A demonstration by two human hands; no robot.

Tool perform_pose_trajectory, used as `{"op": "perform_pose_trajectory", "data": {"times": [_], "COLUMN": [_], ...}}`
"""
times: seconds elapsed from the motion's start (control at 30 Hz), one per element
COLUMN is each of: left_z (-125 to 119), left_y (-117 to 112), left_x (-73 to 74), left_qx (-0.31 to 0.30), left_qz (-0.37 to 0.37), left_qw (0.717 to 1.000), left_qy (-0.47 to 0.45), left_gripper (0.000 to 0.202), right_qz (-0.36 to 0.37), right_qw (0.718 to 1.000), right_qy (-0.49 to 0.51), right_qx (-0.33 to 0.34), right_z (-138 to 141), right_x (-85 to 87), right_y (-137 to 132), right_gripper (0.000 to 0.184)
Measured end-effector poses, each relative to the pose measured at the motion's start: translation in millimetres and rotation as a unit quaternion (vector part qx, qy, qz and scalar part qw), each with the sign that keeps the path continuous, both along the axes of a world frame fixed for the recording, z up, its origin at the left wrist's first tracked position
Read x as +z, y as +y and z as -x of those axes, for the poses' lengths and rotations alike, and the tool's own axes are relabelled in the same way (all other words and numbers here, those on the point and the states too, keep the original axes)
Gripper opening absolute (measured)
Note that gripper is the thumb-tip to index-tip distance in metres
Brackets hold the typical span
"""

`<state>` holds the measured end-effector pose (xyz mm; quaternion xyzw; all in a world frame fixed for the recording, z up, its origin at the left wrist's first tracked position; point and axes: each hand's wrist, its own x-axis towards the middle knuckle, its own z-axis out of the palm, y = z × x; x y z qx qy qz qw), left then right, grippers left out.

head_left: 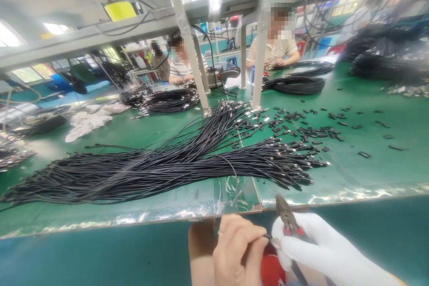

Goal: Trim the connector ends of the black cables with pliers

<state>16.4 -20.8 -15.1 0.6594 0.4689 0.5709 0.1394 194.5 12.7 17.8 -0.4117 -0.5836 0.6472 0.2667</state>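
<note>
Head view: a cable bundle (pixel 161 172) lies lengthwise near the front edge of the worktop (pixel 365 178). Just off that edge, the gloved right hand (pixel 311 243) wraps upward-tilted pliers (pixel 284 211); the curled left hand (pixel 236 250) pinches a small connector (pixel 268 236), which lies crosswise between both hands, touching the right fingertips.

Pale posts (pixel 260 53) rise off the long green desk (pixel 355 178) before me to a beam (pixel 150 23), where a lamp (pixel 215 2) glares white; over leftward, windows (pixel 28 76) shine brightly, and the floor (pixel 83 259) below is teal.
</note>
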Motion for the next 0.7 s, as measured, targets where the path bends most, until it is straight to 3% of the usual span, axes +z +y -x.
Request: {"op": "perform_pose_trajectory", "data": {"times": [0.13, 0.23, 0.33, 0.4, 0.5, 0.57, 0.7], "left_z": [2.9, 8.4, 14.8, 16.2, 12.8, 8.3, -4.9], "left_y": [-0.4, -0.8, 0.3, 1.9, 4.3, 5.3, 4.9], "left_x": [2.0, 2.5, 3.4, 3.6, 2.2, -0.7, -10.5], "left_qx": [-0.023, -0.03, -0.083, -0.101, -0.079, -0.071, -0.112], "left_qz": [0.055, 0.095, 0.142, 0.157, 0.153, 0.163, 0.166], "left_qw": [0.991, 0.99, 0.985, 0.981, 0.983, 0.981, 0.972], "left_qy": [-0.123, -0.103, -0.06, -0.051, -0.062, -0.083, -0.12], "left_gripper": [0.009, 0.013, 0.018, 0.017, 0.016, 0.015, 0.018], "right_qz": [-0.013, -0.042, -0.077, -0.136, -0.243, -0.271, -0.265], "right_qw": [0.997, 0.999, 0.991, 0.973, 0.926, 0.909, 0.915], "right_qy": [0.078, 0.006, -0.099, -0.177, -0.277, -0.303, -0.287], "right_qx": [0.002, -0.002, -0.036, -0.058, -0.084, -0.088, -0.101], "right_z": [8.1, 6.9, 2.2, -1.9, -8.5, -11.4, -9.7], "right_x": [-8.1, -9.9, -6.1, -4.7, -7.3, -9.8, -12.6], "right_y": [-0.5, 1.3, 4.9, 7.5, 10.4, 11.7, 11.9], "right_gripper": [0.039, 0.032, 0.027, 0.027, 0.028, 0.028, 0.022]}}
